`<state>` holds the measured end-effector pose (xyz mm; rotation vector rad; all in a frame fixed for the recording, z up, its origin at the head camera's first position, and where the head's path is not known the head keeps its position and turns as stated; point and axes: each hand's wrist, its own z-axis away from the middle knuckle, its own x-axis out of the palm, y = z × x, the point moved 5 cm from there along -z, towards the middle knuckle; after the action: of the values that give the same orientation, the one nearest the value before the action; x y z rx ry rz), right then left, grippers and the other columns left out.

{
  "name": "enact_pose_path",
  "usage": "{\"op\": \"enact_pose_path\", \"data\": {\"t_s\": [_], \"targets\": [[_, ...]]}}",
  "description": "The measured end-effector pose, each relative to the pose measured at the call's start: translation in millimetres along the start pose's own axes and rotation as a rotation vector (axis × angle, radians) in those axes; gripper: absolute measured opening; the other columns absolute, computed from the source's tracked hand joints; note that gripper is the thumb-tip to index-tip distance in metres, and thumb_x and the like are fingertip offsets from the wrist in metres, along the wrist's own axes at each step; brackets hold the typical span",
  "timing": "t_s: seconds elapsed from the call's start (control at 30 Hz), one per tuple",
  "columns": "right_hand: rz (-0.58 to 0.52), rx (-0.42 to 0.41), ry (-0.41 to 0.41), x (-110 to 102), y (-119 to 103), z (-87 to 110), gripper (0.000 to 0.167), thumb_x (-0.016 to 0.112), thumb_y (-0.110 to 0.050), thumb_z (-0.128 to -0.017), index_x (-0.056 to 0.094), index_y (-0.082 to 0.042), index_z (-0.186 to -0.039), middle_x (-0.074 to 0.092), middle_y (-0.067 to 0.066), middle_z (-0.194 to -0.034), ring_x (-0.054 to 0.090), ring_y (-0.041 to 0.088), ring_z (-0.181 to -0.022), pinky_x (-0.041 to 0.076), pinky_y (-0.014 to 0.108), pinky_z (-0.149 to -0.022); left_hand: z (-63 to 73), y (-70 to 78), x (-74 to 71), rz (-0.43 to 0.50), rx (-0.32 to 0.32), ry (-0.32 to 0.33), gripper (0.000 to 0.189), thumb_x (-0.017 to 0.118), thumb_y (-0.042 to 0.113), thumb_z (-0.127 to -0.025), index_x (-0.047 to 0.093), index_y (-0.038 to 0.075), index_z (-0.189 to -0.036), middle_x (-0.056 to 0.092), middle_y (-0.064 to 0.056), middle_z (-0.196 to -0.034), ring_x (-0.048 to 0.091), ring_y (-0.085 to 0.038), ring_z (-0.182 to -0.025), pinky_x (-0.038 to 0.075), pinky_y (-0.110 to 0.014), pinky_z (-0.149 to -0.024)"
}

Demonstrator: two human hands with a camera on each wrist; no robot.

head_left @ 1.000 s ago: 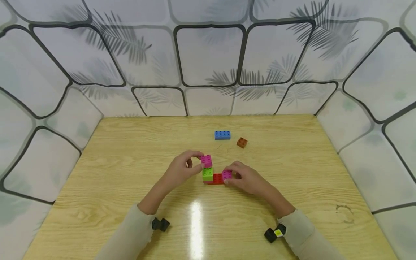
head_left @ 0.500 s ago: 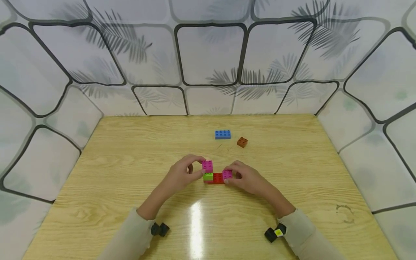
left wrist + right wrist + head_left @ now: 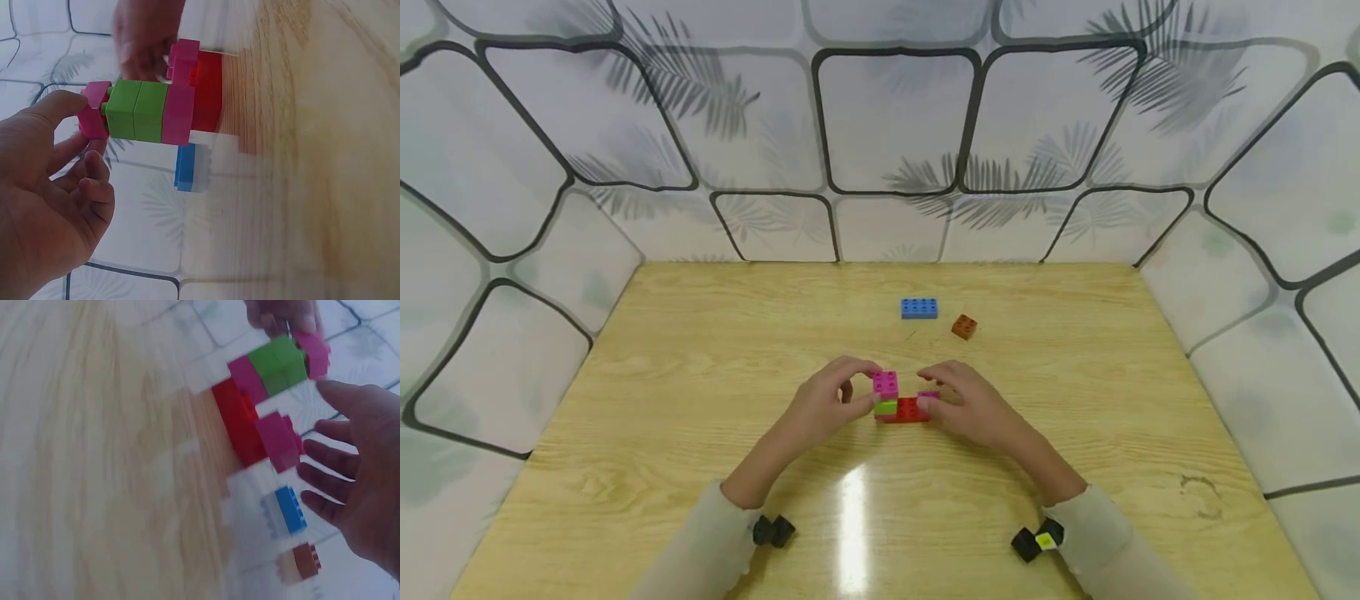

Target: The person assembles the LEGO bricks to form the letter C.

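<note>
My left hand (image 3: 816, 404) pinches a pink brick (image 3: 95, 109) between thumb and finger. That brick sits at the top of a stack, slightly tilted, with green studs showing beneath it. Two green bricks (image 3: 136, 110) and another pink brick (image 3: 179, 114) make up the stack below. Everything stands on one end of a red brick (image 3: 907, 409). On the red brick's other end is a further pink brick (image 3: 279, 442). Beside it my right hand (image 3: 973, 404) has its fingers spread, holding nothing; in the right wrist view they are apart from the bricks.
A blue brick (image 3: 919, 308) lies on the wooden table (image 3: 715, 333) beyond the hands, with a small brown brick (image 3: 964, 327) to its right. Patterned white panels (image 3: 895, 125) surround the table's back and sides.
My left hand lowered the pink brick onto the green stack. My right hand let go of the pink brick on the red one, and its fingers spread and rose slightly.
</note>
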<state>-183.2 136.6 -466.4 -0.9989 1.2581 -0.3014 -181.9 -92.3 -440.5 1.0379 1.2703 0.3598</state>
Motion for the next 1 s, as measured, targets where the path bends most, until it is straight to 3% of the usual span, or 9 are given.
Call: {"op": "enact_pose_path", "data": {"t_s": [0.1, 0.27, 0.73, 1.0], "targets": [[-0.086, -0.046, 0.047, 2, -11, -4.4, 0.051, 0.063, -0.041, -0.099, 0.057, -0.013, -0.141, 0.06, 0.004, -0.135, 0.053, 0.023, -0.126, 0.049, 0.051, -0.101, -0.5, 0.5, 0.3, 0.002, 0.003, 0.005, 0.03, 0.069, 0.03, -0.097, 0.064, 0.028, -0.127, 0.061, 0.006, -0.118, 0.051, -0.015, -0.075, 0.041, -0.025, -0.055], [-0.155, -0.089, 0.094, 7, -27, -9.4, 0.05, 0.067, -0.035, -0.097, 0.058, -0.01, -0.14, 0.061, 0.001, -0.131, 0.054, 0.021, -0.124, 0.051, 0.048, -0.1, 0.0, 0.8, 0.2, 0.016, 0.01, 0.01, 0.03, 0.07, 0.03, -0.096, 0.065, 0.028, -0.125, 0.06, 0.008, -0.117, 0.051, -0.016, -0.075, 0.043, -0.025, -0.055], [-0.047, -0.211, 0.189, 12, -37, -11.6, 0.034, 0.076, -0.024, -0.091, 0.069, -0.016, -0.123, 0.067, -0.003, -0.123, 0.058, 0.015, -0.118, 0.051, 0.042, -0.1, 0.4, -1.3, 3.2, 0.075, 0.064, 0.0, 0.031, 0.07, 0.027, -0.097, 0.065, 0.025, -0.128, 0.062, 0.007, -0.119, 0.054, -0.016, -0.076, 0.046, -0.026, -0.059], [-0.022, -0.259, 0.198, 11, -43, -11.7, 0.028, 0.076, -0.023, -0.092, 0.069, -0.016, -0.117, 0.068, -0.002, -0.117, 0.059, 0.025, -0.108, 0.051, 0.045, -0.092, 0.5, -6.4, 2.7, 0.097, 0.046, 0.003, 0.03, 0.071, 0.027, -0.096, 0.067, 0.025, -0.125, 0.065, 0.007, -0.12, 0.055, -0.016, -0.08, 0.046, -0.026, -0.061]]}}
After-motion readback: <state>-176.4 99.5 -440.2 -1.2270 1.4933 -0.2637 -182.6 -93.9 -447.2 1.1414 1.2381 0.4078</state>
